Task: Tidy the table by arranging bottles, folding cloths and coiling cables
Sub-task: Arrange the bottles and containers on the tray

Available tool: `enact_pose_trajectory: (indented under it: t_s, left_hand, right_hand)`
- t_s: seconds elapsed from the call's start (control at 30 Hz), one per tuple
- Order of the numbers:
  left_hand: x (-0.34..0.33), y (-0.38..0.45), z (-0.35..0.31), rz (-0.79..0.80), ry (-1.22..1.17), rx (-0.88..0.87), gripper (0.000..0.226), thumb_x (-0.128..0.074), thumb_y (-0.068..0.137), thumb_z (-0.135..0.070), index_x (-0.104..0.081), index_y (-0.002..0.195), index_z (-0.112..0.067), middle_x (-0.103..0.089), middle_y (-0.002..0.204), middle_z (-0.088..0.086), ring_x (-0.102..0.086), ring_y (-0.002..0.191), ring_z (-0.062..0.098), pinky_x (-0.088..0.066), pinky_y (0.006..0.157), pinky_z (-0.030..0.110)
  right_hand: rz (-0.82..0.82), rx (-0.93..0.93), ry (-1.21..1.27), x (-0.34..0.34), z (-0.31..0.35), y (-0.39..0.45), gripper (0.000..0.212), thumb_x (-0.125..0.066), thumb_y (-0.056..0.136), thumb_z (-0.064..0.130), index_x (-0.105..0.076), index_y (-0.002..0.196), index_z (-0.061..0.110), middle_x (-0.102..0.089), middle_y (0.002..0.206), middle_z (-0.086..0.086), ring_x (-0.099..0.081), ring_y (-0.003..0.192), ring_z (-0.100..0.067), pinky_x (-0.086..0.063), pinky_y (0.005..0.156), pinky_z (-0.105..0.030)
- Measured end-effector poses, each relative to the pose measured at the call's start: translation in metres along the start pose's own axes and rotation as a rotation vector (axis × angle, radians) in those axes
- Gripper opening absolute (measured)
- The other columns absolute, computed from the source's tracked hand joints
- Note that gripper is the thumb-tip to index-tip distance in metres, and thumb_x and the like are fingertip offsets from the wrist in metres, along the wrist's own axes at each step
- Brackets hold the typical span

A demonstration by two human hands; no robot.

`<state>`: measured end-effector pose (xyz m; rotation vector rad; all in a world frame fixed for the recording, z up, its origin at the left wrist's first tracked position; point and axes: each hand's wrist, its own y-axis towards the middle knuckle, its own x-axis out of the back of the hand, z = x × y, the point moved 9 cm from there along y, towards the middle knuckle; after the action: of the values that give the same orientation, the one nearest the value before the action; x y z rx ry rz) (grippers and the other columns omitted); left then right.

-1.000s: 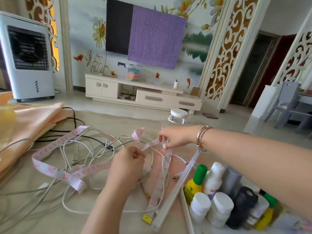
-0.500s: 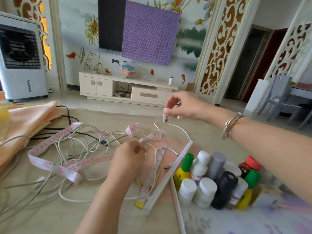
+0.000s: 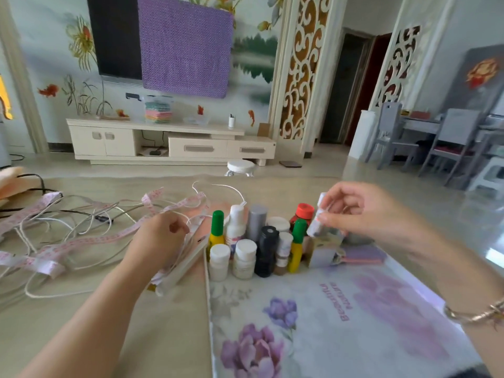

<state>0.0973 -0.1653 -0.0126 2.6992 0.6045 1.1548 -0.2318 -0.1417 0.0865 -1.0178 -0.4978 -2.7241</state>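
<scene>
Several bottles [image 3: 246, 259] stand grouped at the table's middle: white-capped, green-capped, a black one, a grey one, a red-capped one. My right hand [image 3: 362, 211] holds a small white bottle [image 3: 316, 216] tilted above the right end of the group. My left hand [image 3: 161, 236] rests on the tangle of white cables [image 3: 81, 227] and pink measuring tape [image 3: 90, 241], its fingers pinching a white cable. A peach cloth [image 3: 11, 178] lies at the far left edge.
A floral mat [image 3: 341, 323] covers the table's near right. A white strip [image 3: 185, 266] lies beside the bottles. A small box [image 3: 324, 249] and a purple item [image 3: 362, 255] sit right of the bottles. A black cable [image 3: 35, 184] runs at the left.
My right hand has carried the small white bottle from above the cables rightward and down to the right end of the bottle group. The view has shifted right. My left hand stays on the cables.
</scene>
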Motion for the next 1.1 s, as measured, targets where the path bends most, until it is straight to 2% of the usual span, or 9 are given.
enact_pose_trajectory:
  t_s: [0.07, 0.2, 0.3, 0.4, 0.53, 0.7, 0.83, 0.97, 1.1]
  left_hand:
    - [-0.002, 0.0, 0.0, -0.009, 0.024, -0.01, 0.032, -0.058, 0.081, -0.006, -0.06, 0.063, -0.033, -0.061, 0.07, -0.018, -0.054, 0.061, 0.0, -0.036, 0.052, 0.016]
    - [-0.003, 0.001, 0.002, -0.015, 0.058, -0.021, 0.033, -0.058, 0.081, -0.006, -0.061, 0.063, -0.034, -0.061, 0.069, -0.012, -0.053, 0.062, 0.004, -0.036, 0.052, 0.019]
    - [-0.004, 0.003, 0.001, -0.017, 0.09, -0.03, 0.033, -0.058, 0.081, -0.007, -0.061, 0.063, -0.034, -0.061, 0.07, -0.01, -0.052, 0.063, 0.007, -0.036, 0.055, 0.024]
    - [-0.006, 0.002, 0.001, -0.013, 0.104, -0.031, 0.03, -0.057, 0.083, -0.007, -0.064, 0.066, -0.03, -0.061, 0.071, -0.01, -0.052, 0.06, 0.006, -0.037, 0.054, 0.023]
    - [-0.007, 0.002, 0.002, 0.006, 0.116, -0.03, 0.026, -0.055, 0.083, -0.007, -0.067, 0.071, -0.027, -0.064, 0.075, -0.004, -0.055, 0.058, 0.012, -0.039, 0.05, 0.022]
    - [-0.007, 0.002, 0.004, -0.001, 0.097, -0.019, 0.025, -0.055, 0.083, -0.008, -0.068, 0.071, -0.027, -0.064, 0.071, -0.006, -0.056, 0.055, 0.014, -0.036, 0.048, 0.021]
    - [-0.007, 0.003, 0.005, -0.003, 0.086, -0.015, 0.028, -0.055, 0.082, -0.007, -0.067, 0.069, -0.029, -0.064, 0.07, -0.008, -0.057, 0.059, 0.011, -0.035, 0.049, 0.02]
    - [-0.007, 0.002, 0.004, -0.009, 0.08, -0.013, 0.027, -0.054, 0.083, -0.007, -0.067, 0.07, -0.028, -0.063, 0.071, -0.009, -0.056, 0.061, 0.011, -0.036, 0.05, 0.019]
    - [-0.004, 0.002, 0.003, -0.025, 0.069, -0.004, 0.026, -0.054, 0.083, -0.008, -0.066, 0.071, -0.028, -0.063, 0.071, -0.01, -0.057, 0.059, 0.011, -0.036, 0.051, 0.018]
  right_hand:
    - [0.084, -0.031, -0.094, -0.005, -0.016, -0.003, 0.014, -0.079, 0.074, 0.027, -0.066, 0.08, 0.027, -0.071, 0.074, 0.003, -0.066, 0.065, -0.01, -0.055, 0.065, -0.035]
    - [0.076, -0.023, -0.395, -0.021, -0.034, 0.0, 0.014, -0.073, 0.079, 0.03, -0.059, 0.079, 0.029, -0.066, 0.066, 0.017, -0.057, 0.056, 0.008, -0.042, 0.056, -0.021]
    - [0.092, -0.013, -0.529, -0.035, -0.036, 0.003, 0.016, -0.07, 0.08, 0.033, -0.054, 0.077, 0.032, -0.065, 0.07, 0.017, -0.059, 0.064, 0.005, -0.051, 0.061, -0.029]
    - [0.115, 0.003, -0.618, -0.049, -0.038, 0.004, 0.016, -0.068, 0.08, 0.034, -0.053, 0.076, 0.031, -0.064, 0.07, 0.016, -0.057, 0.066, 0.003, -0.049, 0.06, -0.03]
    - [0.071, 0.035, -0.68, -0.057, -0.036, 0.006, 0.011, -0.064, 0.08, 0.033, -0.054, 0.081, 0.029, -0.06, 0.071, 0.012, -0.058, 0.072, -0.009, -0.041, 0.055, -0.027]
    - [0.029, 0.047, -0.705, -0.058, -0.033, 0.004, 0.013, -0.061, 0.08, 0.034, -0.049, 0.08, 0.029, -0.056, 0.073, 0.01, -0.06, 0.077, -0.017, -0.046, 0.059, -0.03]
    - [0.016, 0.039, -0.684, -0.056, -0.032, 0.002, 0.024, -0.063, 0.08, 0.035, -0.04, 0.07, 0.032, -0.057, 0.068, 0.012, -0.058, 0.071, -0.01, -0.042, 0.054, -0.028]
    - [-0.044, 0.039, -0.679, -0.048, -0.025, -0.002, 0.02, -0.064, 0.082, 0.037, -0.045, 0.077, 0.031, -0.061, 0.065, 0.016, -0.055, 0.066, 0.003, -0.032, 0.048, -0.024]
    - [-0.051, 0.036, -0.654, -0.046, -0.018, -0.006, 0.021, -0.066, 0.081, 0.037, -0.047, 0.074, 0.03, -0.061, 0.066, 0.015, -0.057, 0.069, 0.0, -0.042, 0.054, -0.024]
